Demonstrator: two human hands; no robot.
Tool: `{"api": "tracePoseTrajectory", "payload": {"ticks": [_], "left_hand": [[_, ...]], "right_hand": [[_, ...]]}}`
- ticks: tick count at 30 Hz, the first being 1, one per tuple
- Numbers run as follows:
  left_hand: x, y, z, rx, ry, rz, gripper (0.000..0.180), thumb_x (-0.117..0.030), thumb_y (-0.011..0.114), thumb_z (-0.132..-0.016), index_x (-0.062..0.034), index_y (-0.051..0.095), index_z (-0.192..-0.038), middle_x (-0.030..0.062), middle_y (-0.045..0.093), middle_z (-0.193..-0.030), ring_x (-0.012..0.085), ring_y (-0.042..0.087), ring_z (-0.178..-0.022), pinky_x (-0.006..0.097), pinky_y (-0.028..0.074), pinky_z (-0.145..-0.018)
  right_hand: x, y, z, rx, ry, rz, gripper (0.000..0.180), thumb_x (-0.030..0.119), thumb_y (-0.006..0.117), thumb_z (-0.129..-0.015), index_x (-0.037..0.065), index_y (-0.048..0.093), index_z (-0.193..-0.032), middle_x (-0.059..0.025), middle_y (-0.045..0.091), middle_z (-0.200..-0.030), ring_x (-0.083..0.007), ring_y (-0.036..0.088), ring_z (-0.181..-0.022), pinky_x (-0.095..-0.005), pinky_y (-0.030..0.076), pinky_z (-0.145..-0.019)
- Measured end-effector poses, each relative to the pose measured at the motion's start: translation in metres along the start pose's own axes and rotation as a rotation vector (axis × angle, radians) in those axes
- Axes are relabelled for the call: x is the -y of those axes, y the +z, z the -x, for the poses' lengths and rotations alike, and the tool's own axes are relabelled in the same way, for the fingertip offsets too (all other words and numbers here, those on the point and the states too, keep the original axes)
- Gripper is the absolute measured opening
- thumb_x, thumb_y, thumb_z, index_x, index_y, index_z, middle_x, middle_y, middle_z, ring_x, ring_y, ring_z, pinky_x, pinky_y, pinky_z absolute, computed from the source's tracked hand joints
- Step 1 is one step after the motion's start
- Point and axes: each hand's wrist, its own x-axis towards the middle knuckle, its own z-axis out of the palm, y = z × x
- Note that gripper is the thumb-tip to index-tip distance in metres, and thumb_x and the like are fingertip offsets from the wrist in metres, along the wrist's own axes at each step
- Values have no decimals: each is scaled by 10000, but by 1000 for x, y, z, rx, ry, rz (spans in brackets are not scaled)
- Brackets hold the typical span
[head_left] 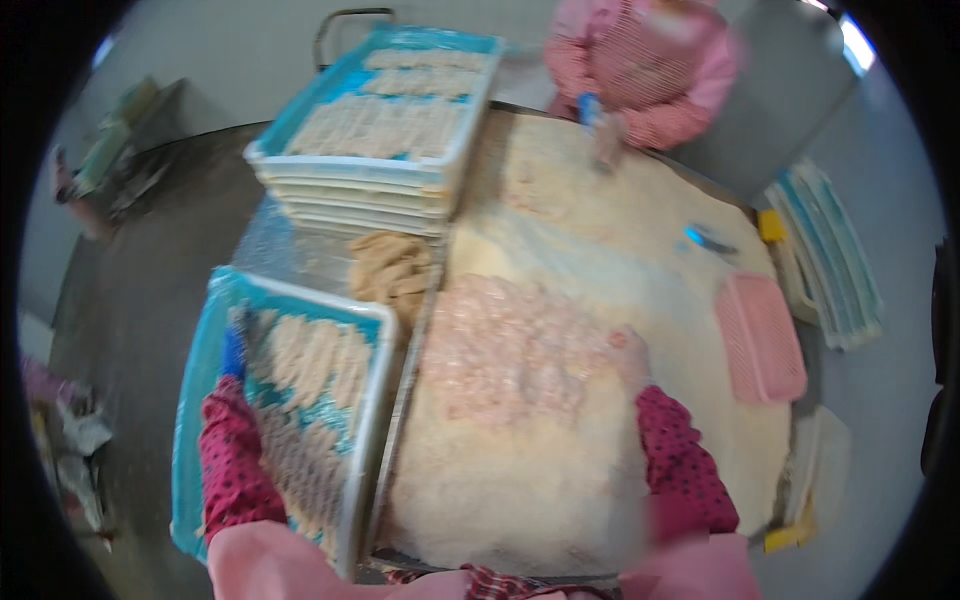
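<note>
My left hand (236, 343), in a blue glove, is over the left side of a blue-lined tray (372, 420). Pale, crumb-coated strips of meat (318, 358) lie in rows there. Blur and the tray wall hide its fingers. My right hand (628, 356) rests at the right edge of a heap of raw pink meat pieces (512, 345). Its fingers look curled in, and whatever they may hold is hidden. Pale crumbs (520, 490) cover the worktop around the heap.
Stacked trays (355, 178) of coated strips stand at the far left, with a tan cloth (388, 270) in front. Across the table a co-worker (650, 70) has hands over the crumbs. A pink basket (760, 340) and a blue-handled tool (708, 240) lie on the right.
</note>
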Motion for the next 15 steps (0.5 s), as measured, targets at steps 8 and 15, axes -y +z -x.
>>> {"api": "tracePoseTrajectory", "payload": {"ticks": [8, 15], "left_hand": [[-31, 110, 121, 181, 267, -215, 436, -297, 347, -985, -29, 436, -1318, 124, 548, -1214, 197, 534, -1056, 331, 384, -964], [-28, 212, 277, 794, 554, -642, 554, -223, 614, -852, -41, 405, -1332, 163, 525, -1241, 289, 522, -1111, 370, 371, -999]], "right_hand": [[86, -69, 73, -142, -112, -197, 174, 85, 666, -724, 79, 605, -887, -56, 636, -806, -181, 620, -739, -293, 487, -696], [54, -81, 201, 551, -359, 68, 345, 180, 724, -678, 69, 601, -981, -116, 585, -991, -278, 545, -983, -363, 423, -881]]}}
